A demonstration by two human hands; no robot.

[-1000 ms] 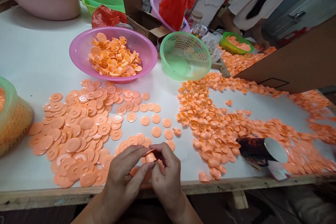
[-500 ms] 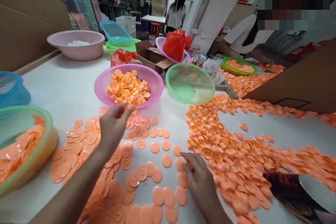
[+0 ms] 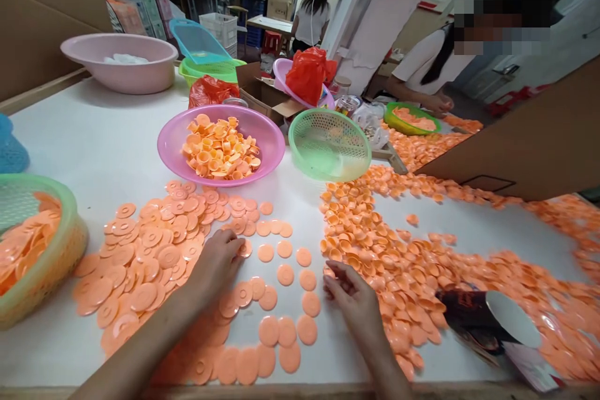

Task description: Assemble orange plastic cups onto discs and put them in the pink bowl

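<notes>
My left hand [image 3: 219,261] is low over the white table with its fingers curled at the edge of a flat round orange disc [image 3: 244,248]. A wide heap of the same discs [image 3: 152,237] lies beneath and left of that hand. My right hand [image 3: 354,294] has thumb and fingers pinched together on a small orange cup [image 3: 329,271], mostly hidden by the fingers. Loose discs [image 3: 285,275] are spread flat between both hands. Just right of my right hand spreads a pile of small orange cups [image 3: 389,269]. Joined cup pieces [image 3: 220,149] fill part of a pink basin [image 3: 269,162].
A green strainer basket [image 3: 330,165] stands beside the pink basin. Another green basket [image 3: 77,250] with discs is at the left edge. A dark printed packet [image 3: 469,319] lies at right. Cardboard [image 3: 525,131] rises at the right, where another person [image 3: 422,69] works over orange pieces.
My left hand has come down from the pink basin's front rim to the discs on the table. My right hand stays near the cup pile, its fingers drawn together. The view has shifted slightly.
</notes>
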